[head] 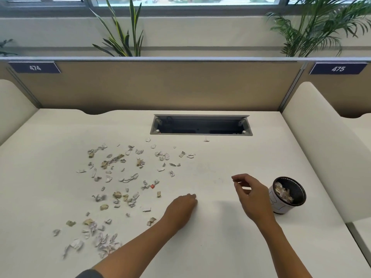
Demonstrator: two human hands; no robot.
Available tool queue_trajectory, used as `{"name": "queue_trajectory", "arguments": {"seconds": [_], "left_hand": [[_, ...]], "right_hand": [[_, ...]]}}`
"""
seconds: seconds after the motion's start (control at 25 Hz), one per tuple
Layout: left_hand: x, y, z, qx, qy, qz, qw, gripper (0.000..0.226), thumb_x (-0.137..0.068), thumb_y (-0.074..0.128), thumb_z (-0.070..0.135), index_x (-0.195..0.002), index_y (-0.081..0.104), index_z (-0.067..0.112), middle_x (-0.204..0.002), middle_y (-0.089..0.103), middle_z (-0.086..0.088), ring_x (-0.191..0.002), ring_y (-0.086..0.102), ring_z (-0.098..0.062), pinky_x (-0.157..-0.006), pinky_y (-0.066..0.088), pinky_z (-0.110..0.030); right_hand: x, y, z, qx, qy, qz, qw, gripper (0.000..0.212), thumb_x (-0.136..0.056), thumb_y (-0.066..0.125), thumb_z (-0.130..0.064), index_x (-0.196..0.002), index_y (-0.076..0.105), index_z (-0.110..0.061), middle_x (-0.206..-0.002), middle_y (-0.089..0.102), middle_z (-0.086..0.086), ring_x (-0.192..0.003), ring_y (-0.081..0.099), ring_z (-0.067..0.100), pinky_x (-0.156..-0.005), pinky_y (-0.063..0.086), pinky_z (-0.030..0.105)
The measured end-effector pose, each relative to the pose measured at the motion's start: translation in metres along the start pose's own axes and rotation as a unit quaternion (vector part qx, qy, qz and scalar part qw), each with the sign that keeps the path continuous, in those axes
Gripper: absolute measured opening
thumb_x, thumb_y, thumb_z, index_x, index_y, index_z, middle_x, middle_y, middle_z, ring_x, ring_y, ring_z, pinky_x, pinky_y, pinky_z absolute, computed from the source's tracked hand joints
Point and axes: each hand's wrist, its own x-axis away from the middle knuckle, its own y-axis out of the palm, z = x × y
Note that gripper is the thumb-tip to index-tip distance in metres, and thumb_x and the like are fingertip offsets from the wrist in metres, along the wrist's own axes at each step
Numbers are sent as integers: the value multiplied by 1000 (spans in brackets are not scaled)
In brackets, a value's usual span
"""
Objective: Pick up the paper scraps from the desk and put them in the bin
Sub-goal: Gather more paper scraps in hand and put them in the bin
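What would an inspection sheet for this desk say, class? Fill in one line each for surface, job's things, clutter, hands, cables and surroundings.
Surface: pale desk, bare on its right half.
Job's things: many scraps spread over the left half; bin at the right, upright, partly filled with scraps.
Clutter: one small red bit among the scraps.
Hands: left hand rests knuckles-up on the desk, fingers curled under, contents hidden; right hand hangs beside the bin, fingers loosely curled, holding nothing visible.
Cables: nothing seen; open cable tray at the back.
Surroundings: partition with labels 474 and 475; plants and a window behind.
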Motion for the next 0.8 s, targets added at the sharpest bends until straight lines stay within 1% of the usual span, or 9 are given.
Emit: {"name": "queue_trajectory", "arguments": {"seconds": [0.04,0.12,0.28,0.36,0.44,0.52,0.6,0.68,0.8], "left_hand": [[1,-1,0,-12,5,-5,1000,24,-83,34,-9,-89,50,8,-99,56,-12,-90,57,-32,-68,39,-37],[3,-4,1,-37,21,-16,999,26,-79,35,-15,-87,51,4,-97,55,-15,-89,55,-34,-66,39,-40],[5,-6,-4,-34,38,-34,998,25,-80,36,-17,-84,52,2,-97,53,-18,-86,53,-34,-62,33,-39],[2,-5,-10,14,21,-26,999,20,-84,37,-9,-81,52,4,-95,55,-15,-85,53,-32,-62,34,-38],[-3,-7,-19,97,-3,-8,995,23,-89,41,1,-83,61,10,-92,60,-10,-90,56,-30,-68,42,-36],[-9,-13,-31,176,-25,18,984,25,-89,48,6,-92,71,14,-97,67,-5,-99,60,-24,-79,48,-31],[-17,-23,-41,237,-53,54,969,25,-88,55,8,-101,75,14,-103,72,-1,-99,63,-16,-83,49,-23],[-25,-31,-52,288,-77,87,950,23,-85,59,8,-98,77,14,-100,75,2,-91,67,-11,-82,51,-19],[-34,-41,-65,356,-109,129,919,17,-83,65,11,-92,79,17,-87,76,8,-76,68,-3,-71,50,-11]], "right_hand": [[0,3,0,4,0,-3,1000,23,-93,61,-9,-94,69,-30,-93,69,-16,-88,63,-3,-64,50,11],[-2,9,-1,13,-1,-7,1000,22,-93,61,-8,-94,70,-28,-92,69,-16,-88,63,-3,-63,49,11],[-9,27,-3,20,12,-17,1000,22,-92,61,-7,-92,70,-27,-94,69,-15,-89,63,-3,-64,49,10],[-14,39,-3,25,15,-24,999,21,-92,61,-7,-92,70,-27,-95,69,-16,-88,63,-3,-65,50,10],[-24,52,-5,32,16,-38,999,21,-91,61,-6,-92,70,-25,-97,69,-15,-87,63,-4,-65,49,8],[-36,68,-5,45,13,-49,998,20,-91,60,-5,-94,69,-23,-98,69,-14,-87,63,-2,-67,50,9],[-51,83,-2,67,12,-56,996,21,-90,58,-4,-97,69,-20,-101,69,-10,-89,64,2,-73,53,15],[-69,98,2,92,17,-63,994,21,-91,57,-3,-102,68,-17,-105,67,-4,-94,63,9,-81,55,22],[-105,117,6,133,20,-83,987,26,-92,58,-5,-116,64,-13,-120,62,5,-107,60,19,-91,51,27]]}}
